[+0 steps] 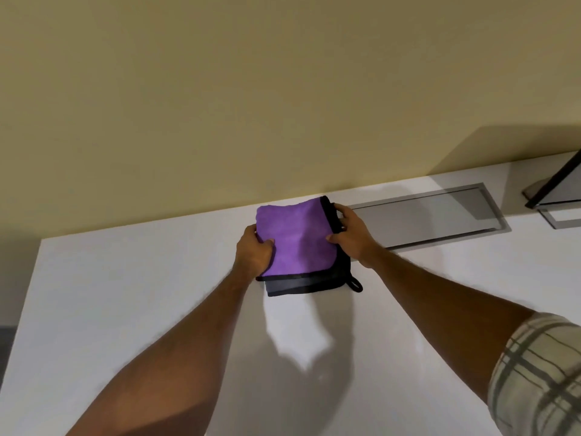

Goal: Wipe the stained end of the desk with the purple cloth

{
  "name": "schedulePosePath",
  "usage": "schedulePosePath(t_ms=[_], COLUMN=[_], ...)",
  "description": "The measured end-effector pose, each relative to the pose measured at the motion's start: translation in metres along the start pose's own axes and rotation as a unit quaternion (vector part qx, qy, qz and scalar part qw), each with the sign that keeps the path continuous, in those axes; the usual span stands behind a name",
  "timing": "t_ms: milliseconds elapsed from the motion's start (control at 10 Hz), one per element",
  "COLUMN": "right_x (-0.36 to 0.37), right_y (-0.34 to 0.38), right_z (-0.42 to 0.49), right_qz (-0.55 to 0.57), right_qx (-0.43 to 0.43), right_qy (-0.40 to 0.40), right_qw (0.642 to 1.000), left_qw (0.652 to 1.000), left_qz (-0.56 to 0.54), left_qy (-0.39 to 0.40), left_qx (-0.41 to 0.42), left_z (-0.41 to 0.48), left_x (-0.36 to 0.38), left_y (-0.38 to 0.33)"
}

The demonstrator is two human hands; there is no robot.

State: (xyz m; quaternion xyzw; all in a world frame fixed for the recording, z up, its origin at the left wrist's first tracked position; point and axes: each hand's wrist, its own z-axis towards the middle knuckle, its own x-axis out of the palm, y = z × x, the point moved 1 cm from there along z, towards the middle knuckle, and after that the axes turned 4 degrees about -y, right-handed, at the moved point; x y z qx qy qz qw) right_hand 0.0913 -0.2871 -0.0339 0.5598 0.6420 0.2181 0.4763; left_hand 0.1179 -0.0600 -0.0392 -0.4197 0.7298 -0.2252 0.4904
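Note:
A folded purple cloth [298,237] with black trim, a grey underside and a small black loop lies near the back of the white desk [141,294], close to the wall. My left hand [253,254] grips its left edge, thumb on top. The cloth's right edge is held by my right hand [352,236], fingers curled around the black trim. No stain is visible on the desk surface in this view.
A grey recessed cable tray [440,212] runs along the desk's back right of the cloth. A monitor's stand and lower corner [556,190] sit at the far right. The desk's left edge [28,281] drops off beside a beige wall [220,105].

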Motion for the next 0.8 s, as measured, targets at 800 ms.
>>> schedulePosePath(t_ms=[800], right_x=[0.052], right_y=[-0.010], right_z=[-0.148], right_qz=[-0.495], right_qx=[-0.187], right_qy=[0.005], right_qw=[0.848], left_qw=[0.841], left_qz=[0.454], left_qy=[0.101], left_qx=[0.276], left_z=[-0.116], left_x=[-0.080], left_y=[0.038])
